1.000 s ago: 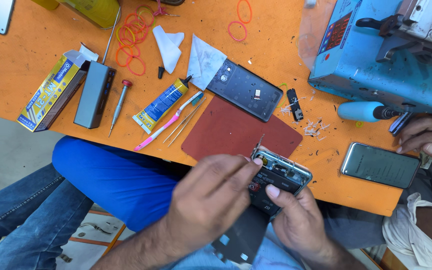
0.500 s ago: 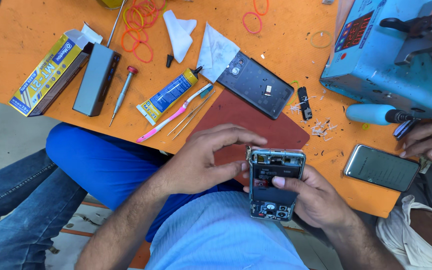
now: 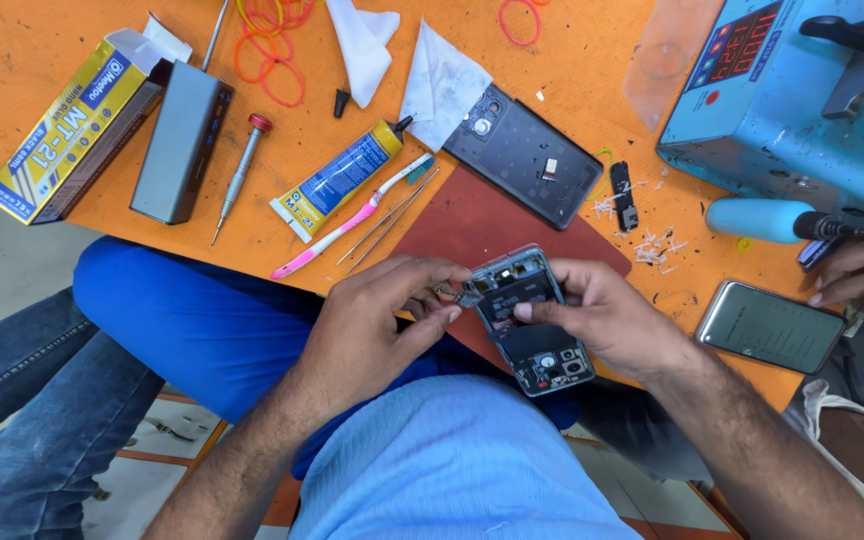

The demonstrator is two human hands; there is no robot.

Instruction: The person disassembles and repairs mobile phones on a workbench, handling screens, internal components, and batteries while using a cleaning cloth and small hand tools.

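Right hand grips the opened phone just off the orange surface edge, fingers wrapped round its side. Its long axis runs diagonally, camera end low right, other end up-left. Left hand pinches a small metal part at that upper-left end, fingertips closed.

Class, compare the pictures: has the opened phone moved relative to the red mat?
Yes. The opened phone, in the right hand, has swung its upper end onto the red mat.
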